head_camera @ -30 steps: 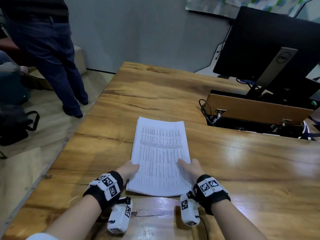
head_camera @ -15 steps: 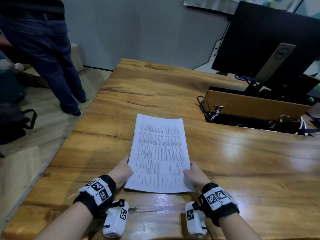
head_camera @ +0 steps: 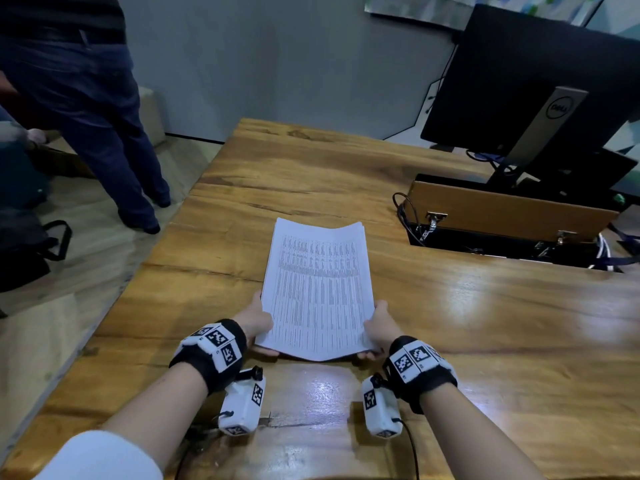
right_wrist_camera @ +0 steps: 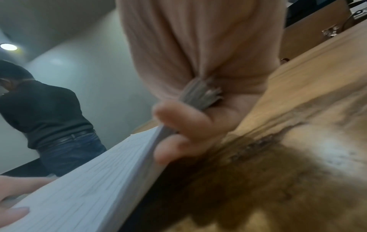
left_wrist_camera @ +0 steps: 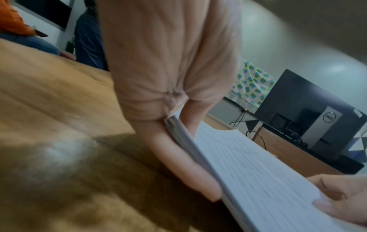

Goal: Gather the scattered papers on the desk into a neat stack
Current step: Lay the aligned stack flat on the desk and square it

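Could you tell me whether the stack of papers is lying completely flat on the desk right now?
No, the left hand and right hand grip the stack of papers by its sides, near end raised off the desk.

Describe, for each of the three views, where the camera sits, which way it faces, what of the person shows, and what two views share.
Head: above, facing forward and down at the desk; both hands and forearms hold the paper stack.
Left wrist: low, along the left hand toward the monitor.
Right wrist: low, along the right hand toward a standing person.
Both wrist views share the stack and the opposite hand.
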The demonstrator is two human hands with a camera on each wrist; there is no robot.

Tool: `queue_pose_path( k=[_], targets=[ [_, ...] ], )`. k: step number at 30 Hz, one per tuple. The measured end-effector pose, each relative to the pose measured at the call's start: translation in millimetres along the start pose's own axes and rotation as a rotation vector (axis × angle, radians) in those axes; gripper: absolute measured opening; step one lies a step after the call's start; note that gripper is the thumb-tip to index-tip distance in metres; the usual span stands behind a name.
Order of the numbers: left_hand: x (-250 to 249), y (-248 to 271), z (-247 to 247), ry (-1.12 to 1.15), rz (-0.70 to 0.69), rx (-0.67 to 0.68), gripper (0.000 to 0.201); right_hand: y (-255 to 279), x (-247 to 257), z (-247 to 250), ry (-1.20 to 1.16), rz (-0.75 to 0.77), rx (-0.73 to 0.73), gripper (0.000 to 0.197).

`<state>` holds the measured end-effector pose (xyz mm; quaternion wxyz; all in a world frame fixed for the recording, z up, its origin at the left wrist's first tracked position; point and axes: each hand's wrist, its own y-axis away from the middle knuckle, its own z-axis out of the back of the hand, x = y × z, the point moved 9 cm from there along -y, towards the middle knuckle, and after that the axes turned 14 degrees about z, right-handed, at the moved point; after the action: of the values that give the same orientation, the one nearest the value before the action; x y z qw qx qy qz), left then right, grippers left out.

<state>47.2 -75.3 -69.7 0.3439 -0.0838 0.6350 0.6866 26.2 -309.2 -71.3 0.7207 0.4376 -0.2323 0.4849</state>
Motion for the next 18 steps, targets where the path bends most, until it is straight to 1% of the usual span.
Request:
queue_pose_path(
  k=[2, 3, 4, 6, 8, 11, 15, 18],
  targets=[
    [-0.5, -1.3, 1.0, 0.031, 0.068, -0.014, 0.044, -7.8, 6.7, 1.7, 0.003, 0.022, -0.005, 0.022],
    [-0.3, -2.6, 1.8, 0.066, 0.098, -0.018, 0.037, -12.9, 8.3, 1.8, -0.003, 0.024, -0.001, 0.025],
    [-1.3, -2.6, 2.7, 0.102, 0.112, -0.026, 0.033, -19.5, 8.7, 1.1, -0.012, 0.028, -0.001, 0.027],
    [-6.7, -7.2, 5.8, 0.139, 0.091, -0.052, 0.028, -31.6, 10.7, 0.8, -0.038, 0.043, -0.011, 0.027],
    [-12.4, -15.8, 14.4, 0.218, 0.052, -0.105, 0.026, -39.9, 16.7, 1.7, -0.038, 0.064, -0.023, 0.029],
    [-16.1, -28.8, 25.7, 0.357, 0.024, -0.157, 0.035, -49.3, 18.9, 6.3, -0.011, 0.046, -0.051, 0.035],
    [-18.7, -34.4, 24.5, 0.311, 0.001, -0.13, 0.025, -69.4, 9.2, -0.7, 0.086, 0.059, 0.022, 0.036],
    [-18.5, -41.2, 26.9, 0.206, -0.033, -0.144, 0.029, -73.5, 6.6, -1.0, 0.187, 0.095, 0.035, 0.037]
  ],
)
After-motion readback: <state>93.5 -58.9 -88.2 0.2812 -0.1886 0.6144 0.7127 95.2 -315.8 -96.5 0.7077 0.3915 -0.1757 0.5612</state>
